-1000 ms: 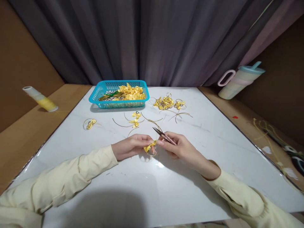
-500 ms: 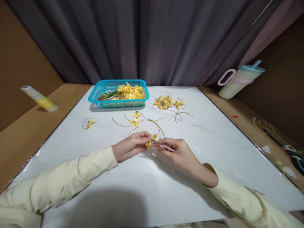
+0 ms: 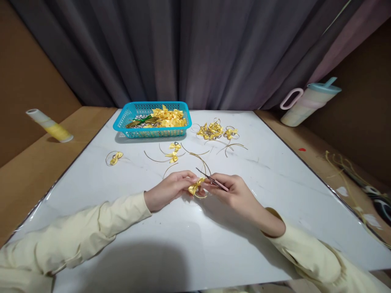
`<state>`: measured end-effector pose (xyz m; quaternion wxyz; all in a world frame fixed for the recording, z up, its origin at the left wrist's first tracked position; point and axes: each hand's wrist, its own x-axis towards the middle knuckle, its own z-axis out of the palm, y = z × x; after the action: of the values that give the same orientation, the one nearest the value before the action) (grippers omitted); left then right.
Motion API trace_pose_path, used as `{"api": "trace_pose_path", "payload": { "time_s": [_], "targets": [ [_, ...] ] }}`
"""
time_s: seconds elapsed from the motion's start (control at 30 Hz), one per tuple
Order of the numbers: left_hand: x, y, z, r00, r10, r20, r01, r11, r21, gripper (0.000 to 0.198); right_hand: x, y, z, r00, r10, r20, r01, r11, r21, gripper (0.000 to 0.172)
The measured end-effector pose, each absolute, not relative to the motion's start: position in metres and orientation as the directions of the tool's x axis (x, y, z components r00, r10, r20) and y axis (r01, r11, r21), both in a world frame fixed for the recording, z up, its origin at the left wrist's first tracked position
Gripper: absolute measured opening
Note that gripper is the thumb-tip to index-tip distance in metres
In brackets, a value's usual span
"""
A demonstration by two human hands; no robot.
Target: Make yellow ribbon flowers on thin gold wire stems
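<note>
Near the middle of the white table, my left hand [image 3: 174, 188] pinches a yellow bow [image 3: 195, 187] with a thin gold wire loop around it. My right hand [image 3: 233, 191] has its fingers closed on pink-handled tweezers [image 3: 216, 182], whose dark tips point up and left above the bow. Its fingertips also meet the bow's right side. Just beyond the hands lie two more yellow bows [image 3: 173, 157] and several curved gold wires [image 3: 200, 158]. The fingertips partly hide the held bow.
A blue basket [image 3: 152, 133] of yellow bows and wire stands at the back. Right of it lies a pile of wired bows [image 3: 210, 131]; a single one [image 3: 115, 158] sits left. A spool [image 3: 50, 126] and a tumbler [image 3: 308, 101] flank the table [image 3: 146, 252].
The held bow has turned and come slightly nearer, its wire loop now showing below it. The tweezers have lifted off the bow, and my right hand has shifted a little right.
</note>
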<state>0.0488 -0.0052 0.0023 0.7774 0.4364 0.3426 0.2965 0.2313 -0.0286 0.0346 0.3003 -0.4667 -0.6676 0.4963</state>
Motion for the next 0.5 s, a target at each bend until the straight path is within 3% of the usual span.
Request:
{"api": "trace_pose_path", "payload": {
  "time_s": [0.23, 0.5],
  "targets": [
    [0.0466, -0.0101, 0.0087, 0.673, 0.724, -0.152, -0.153, 0.337, 0.929, 0.033, 0.2291, -0.0277, 0.037, -0.409, 0.908, -0.093, 0.272, 0.024, -0.962, 0.022],
    [0.043, -0.0079, 0.0033, 0.699, 0.694, -0.173, -0.029, 0.269, 0.963, 0.022, 0.2302, -0.0281, 0.0344, -0.392, 0.914, -0.102, 0.294, 0.019, -0.956, 0.026]
  ]
}}
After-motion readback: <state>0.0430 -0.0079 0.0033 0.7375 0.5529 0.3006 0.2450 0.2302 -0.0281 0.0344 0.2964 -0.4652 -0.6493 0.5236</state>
